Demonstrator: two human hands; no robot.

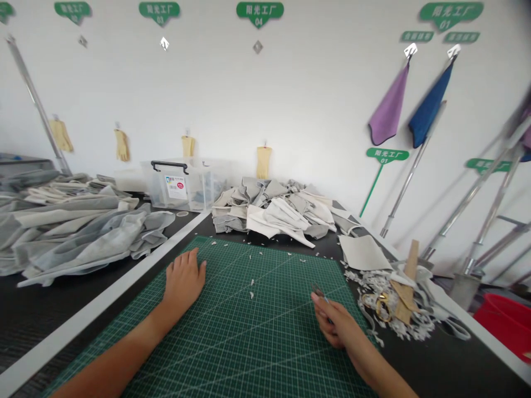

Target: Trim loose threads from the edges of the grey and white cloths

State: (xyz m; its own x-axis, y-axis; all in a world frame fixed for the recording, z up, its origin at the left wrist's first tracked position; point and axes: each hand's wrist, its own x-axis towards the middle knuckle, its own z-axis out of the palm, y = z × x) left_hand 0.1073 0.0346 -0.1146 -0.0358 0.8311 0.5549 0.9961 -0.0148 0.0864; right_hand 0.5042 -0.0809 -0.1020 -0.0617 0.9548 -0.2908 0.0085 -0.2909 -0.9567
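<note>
My left hand [183, 279] lies flat on the green cutting mat [232, 331], fingers stretched out and together, holding nothing. My right hand [334, 323] rests at the mat's right side with its fingers curled around a small dark tool [318, 291], perhaps thread snips, whose tip points up past the fingers. A heap of grey and cream fabric pieces [276, 213] lies beyond the mat. Small white scraps [251, 287] dot the mat between my hands.
A larger stack of grey fabric [78, 226] fills the table's left. A clear plastic bin [178, 185] stands at the back. Trimmings, scissors with gold handles [379, 307] and a cardboard piece [404, 287] lie to the right. A red tub [504, 323] and metal poles stand off the table's right.
</note>
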